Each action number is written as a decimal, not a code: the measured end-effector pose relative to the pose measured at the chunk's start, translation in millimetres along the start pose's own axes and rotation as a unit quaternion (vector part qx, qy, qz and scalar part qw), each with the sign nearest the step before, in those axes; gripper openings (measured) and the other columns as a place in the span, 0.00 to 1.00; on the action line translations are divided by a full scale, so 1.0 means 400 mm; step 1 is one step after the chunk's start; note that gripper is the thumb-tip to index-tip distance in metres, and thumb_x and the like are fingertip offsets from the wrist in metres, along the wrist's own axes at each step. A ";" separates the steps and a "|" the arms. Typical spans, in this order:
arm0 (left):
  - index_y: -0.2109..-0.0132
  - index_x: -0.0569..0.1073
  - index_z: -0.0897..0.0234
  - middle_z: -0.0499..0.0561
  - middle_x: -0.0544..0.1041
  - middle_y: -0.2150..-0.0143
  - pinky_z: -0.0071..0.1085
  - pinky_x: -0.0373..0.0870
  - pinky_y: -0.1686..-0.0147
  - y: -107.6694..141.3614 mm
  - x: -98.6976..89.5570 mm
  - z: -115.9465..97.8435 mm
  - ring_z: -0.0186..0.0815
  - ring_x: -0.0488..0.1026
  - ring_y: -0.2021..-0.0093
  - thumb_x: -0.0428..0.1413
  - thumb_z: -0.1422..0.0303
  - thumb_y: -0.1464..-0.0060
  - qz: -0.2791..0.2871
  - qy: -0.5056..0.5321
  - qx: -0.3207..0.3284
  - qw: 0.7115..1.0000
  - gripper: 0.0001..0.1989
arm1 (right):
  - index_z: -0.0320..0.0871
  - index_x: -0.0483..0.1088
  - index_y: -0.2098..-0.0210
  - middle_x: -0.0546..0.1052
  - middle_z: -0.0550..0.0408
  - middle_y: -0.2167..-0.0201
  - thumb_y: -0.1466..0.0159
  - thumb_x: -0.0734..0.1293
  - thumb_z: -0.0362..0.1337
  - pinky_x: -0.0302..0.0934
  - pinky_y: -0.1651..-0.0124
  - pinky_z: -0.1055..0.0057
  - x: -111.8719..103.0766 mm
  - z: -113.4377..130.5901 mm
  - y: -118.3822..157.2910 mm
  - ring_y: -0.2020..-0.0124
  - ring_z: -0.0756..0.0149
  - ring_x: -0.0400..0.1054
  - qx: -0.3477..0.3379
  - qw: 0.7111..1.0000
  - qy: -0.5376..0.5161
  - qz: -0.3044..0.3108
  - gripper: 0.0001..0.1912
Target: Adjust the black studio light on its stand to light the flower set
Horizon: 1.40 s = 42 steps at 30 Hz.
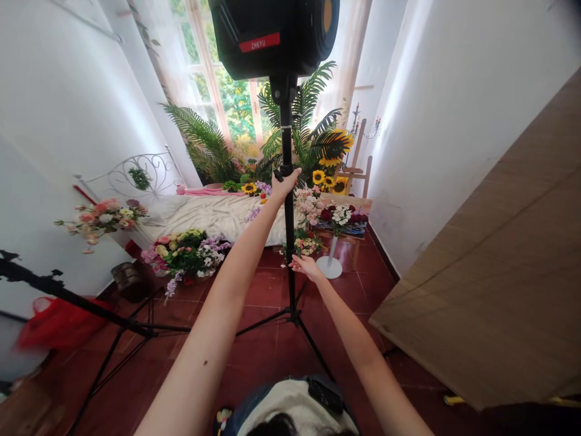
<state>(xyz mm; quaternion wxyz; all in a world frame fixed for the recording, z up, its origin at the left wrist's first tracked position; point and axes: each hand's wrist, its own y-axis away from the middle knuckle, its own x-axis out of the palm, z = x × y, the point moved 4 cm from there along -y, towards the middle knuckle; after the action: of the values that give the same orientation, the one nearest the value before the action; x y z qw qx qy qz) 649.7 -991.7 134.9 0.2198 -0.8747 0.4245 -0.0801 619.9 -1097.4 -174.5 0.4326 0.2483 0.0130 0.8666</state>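
Note:
A black studio light (276, 42) with a red label sits on top of a black light stand (289, 224), which stands upright in front of me on spread tripod legs. My left hand (285, 183) is closed around the pole at its collar and knob, below the lamp. Lower down, my right hand (307, 267) has its fingers at the pole from the right side, seemingly gripping it; part of that grip is hard to make out. The lower pole runs down to the legs on the red tiled floor (258, 345).
A bed (218, 212) with flower bunches (186, 254) lies behind the stand. A white flower stand (330, 266) is to the right, before an easel (358, 169). Another black tripod (131, 324) and a red bag (59, 324) are left; a large wooden panel (499, 260) leans right.

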 end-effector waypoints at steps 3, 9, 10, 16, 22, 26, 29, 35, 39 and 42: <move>0.78 0.68 0.65 0.48 0.66 0.83 0.31 0.64 0.73 -0.002 0.002 0.010 0.30 0.64 0.79 0.60 0.62 0.56 -0.004 0.000 -0.008 1.000 0.13 | 0.41 0.65 0.69 0.75 0.51 0.76 0.42 0.68 0.41 0.65 0.66 0.73 -0.014 0.036 0.013 0.70 0.65 0.72 -0.097 0.928 0.349 -0.083 0.10; 0.79 0.68 0.64 0.47 0.67 0.82 0.32 0.66 0.69 0.055 -0.001 0.110 0.31 0.65 0.77 0.59 0.60 0.56 0.001 -0.039 -0.016 0.999 0.14 | 0.39 0.68 0.66 0.75 0.38 0.67 0.37 0.61 0.45 0.60 0.55 0.65 0.002 0.065 0.032 0.57 0.55 0.70 -0.154 0.752 0.626 -0.136 0.14; 0.79 0.68 0.64 0.47 0.67 0.82 0.32 0.66 0.69 0.070 -0.003 0.129 0.32 0.66 0.76 0.59 0.60 0.56 -0.002 -0.050 -0.021 0.999 0.13 | 0.38 0.68 0.66 0.75 0.38 0.67 0.37 0.61 0.45 0.60 0.55 0.65 0.004 0.064 0.032 0.58 0.55 0.70 -0.154 0.750 0.629 -0.136 0.14; 0.78 0.68 0.63 0.47 0.68 0.81 0.32 0.65 0.67 0.132 -0.006 0.160 0.33 0.67 0.73 0.58 0.61 0.55 -0.027 -0.067 -0.014 0.997 0.12 | 0.40 0.68 0.64 0.75 0.41 0.67 0.38 0.62 0.45 0.59 0.54 0.66 0.001 0.063 0.029 0.57 0.57 0.69 -0.143 0.763 0.615 -0.137 0.14; 0.76 0.68 0.63 0.47 0.67 0.81 0.32 0.65 0.67 0.133 -0.001 0.183 0.34 0.68 0.72 0.57 0.59 0.54 -0.009 -0.052 -0.015 0.999 0.13 | 0.39 0.69 0.62 0.75 0.40 0.64 0.36 0.59 0.47 0.60 0.55 0.65 0.005 0.069 0.030 0.59 0.57 0.70 -0.106 0.724 0.672 -0.117 0.17; 0.76 0.68 0.63 0.48 0.68 0.79 0.30 0.65 0.67 0.136 0.000 0.221 0.33 0.67 0.72 0.56 0.59 0.54 -0.008 -0.062 -0.001 0.998 0.13 | 0.39 0.69 0.62 0.75 0.40 0.64 0.36 0.59 0.46 0.59 0.55 0.65 0.007 0.073 0.034 0.59 0.57 0.70 -0.106 0.729 0.665 -0.122 0.16; 0.76 0.67 0.63 0.48 0.68 0.79 0.30 0.64 0.69 0.146 -0.002 0.251 0.32 0.66 0.74 0.56 0.58 0.54 -0.020 -0.064 0.004 0.998 0.13 | 0.40 0.69 0.63 0.75 0.41 0.64 0.37 0.60 0.47 0.59 0.54 0.65 0.006 0.072 0.033 0.59 0.58 0.69 -0.107 0.738 0.654 -0.128 0.16; 0.76 0.66 0.63 0.47 0.67 0.80 0.30 0.63 0.70 0.181 0.001 0.317 0.31 0.64 0.76 0.56 0.59 0.54 0.004 -0.068 -0.015 0.998 0.13 | 0.40 0.70 0.63 0.75 0.40 0.65 0.37 0.60 0.46 0.59 0.54 0.64 0.004 0.069 0.028 0.59 0.56 0.69 -0.120 0.743 0.645 -0.135 0.15; 0.77 0.65 0.62 0.47 0.67 0.80 0.31 0.62 0.69 0.222 0.000 0.373 0.33 0.65 0.74 0.56 0.58 0.55 0.004 -0.071 -0.029 0.997 0.14 | 0.41 0.70 0.64 0.75 0.42 0.66 0.37 0.60 0.47 0.59 0.55 0.66 0.000 0.068 0.025 0.60 0.58 0.69 -0.120 0.747 0.639 -0.138 0.15; 0.78 0.64 0.62 0.47 0.66 0.80 0.32 0.62 0.69 0.248 0.001 0.407 0.35 0.65 0.73 0.58 0.58 0.57 0.001 -0.066 -0.052 0.996 0.14 | 0.41 0.70 0.64 0.75 0.42 0.66 0.37 0.60 0.47 0.60 0.55 0.66 -0.003 0.067 0.021 0.60 0.58 0.69 -0.123 0.740 0.647 -0.138 0.16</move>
<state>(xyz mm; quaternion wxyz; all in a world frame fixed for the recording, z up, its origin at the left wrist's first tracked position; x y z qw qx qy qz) 633.0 -994.2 -55.1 0.2018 -0.8876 0.4140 -0.0001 626.0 -1108.7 -149.5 0.4616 -0.4322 0.2172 0.7436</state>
